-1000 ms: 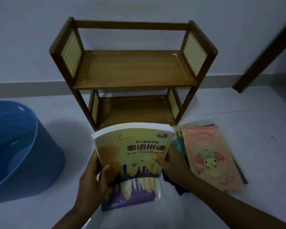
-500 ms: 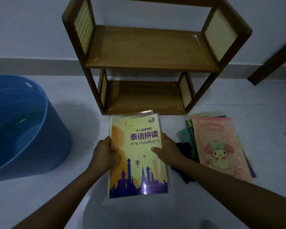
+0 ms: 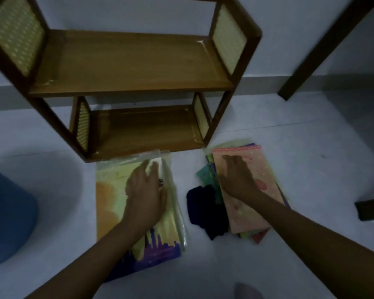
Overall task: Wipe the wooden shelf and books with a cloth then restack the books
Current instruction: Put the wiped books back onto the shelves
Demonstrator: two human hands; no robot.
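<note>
the wooden shelf (image 3: 125,67) stands on the pale floor (image 3: 268,266) against the wall, both of its boards bare, with woven yellow panels set into its side frames. just in front of its lower board lies the yellow book (image 3: 115,197), flat on the floor in a clear plastic cover, a purple skyline printed along its near edge. the left hand (image 3: 146,190) rests palm down on this book, fingers straight and spread toward the shelf, its grip apart and closed on nothing. to the right, well clear of the yellow book, a stack of books (image 3: 266,231) lies on the floor with the pink book (image 3: 257,171) on top, green and blue edges showing beneath it. the right hand (image 3: 238,180) lies flat on the pink book, fingers extended toward its far end, its grip likewise apart. between the two piles, touching the left side of the stack, sits the dark cloth (image 3: 205,208), crumpled on the floor and partly tucked under the stack's edge. a blue tub (image 3: 7,214) shows at the left border, and a dark wooden leg (image 3: 324,46) slants across the upper right corner.
</note>
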